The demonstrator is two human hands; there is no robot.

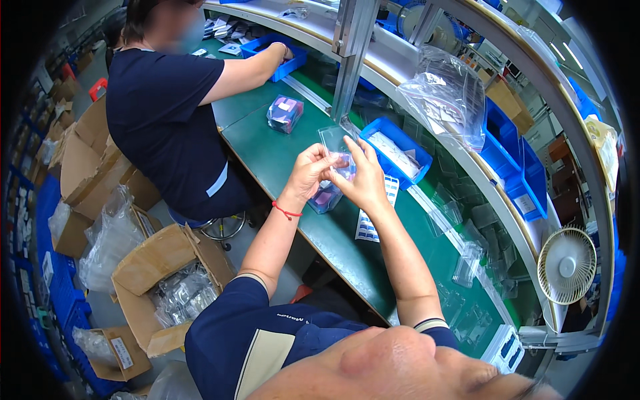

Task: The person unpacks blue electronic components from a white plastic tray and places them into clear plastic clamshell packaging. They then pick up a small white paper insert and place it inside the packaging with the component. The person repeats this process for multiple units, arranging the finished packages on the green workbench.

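Observation:
Over the green bench, my left hand (311,175) and my right hand (363,179) meet on a clear plastic box (333,139), its upper end standing above my fingers. My left thumb and fingers are closed on its left side; my right fingers wrap its right side. Something pinkish shows through the plastic between my hands. Just below them sits a clear pack with purple and pink contents (325,201), partly hidden by my hands. Beside my right wrist lies a blue-and-white label sheet (367,228). Farther off stands another clear pack with pink and purple contents (285,113).
A blue bin (421,175) with white papers is right of my hands. Clear plastic cases (470,263) lie along the bench's right side. A metal post (352,60) rises beyond. At left, a co-worker (167,120) reaches into another blue bin (293,63). Open cartons (150,267) stand on the floor.

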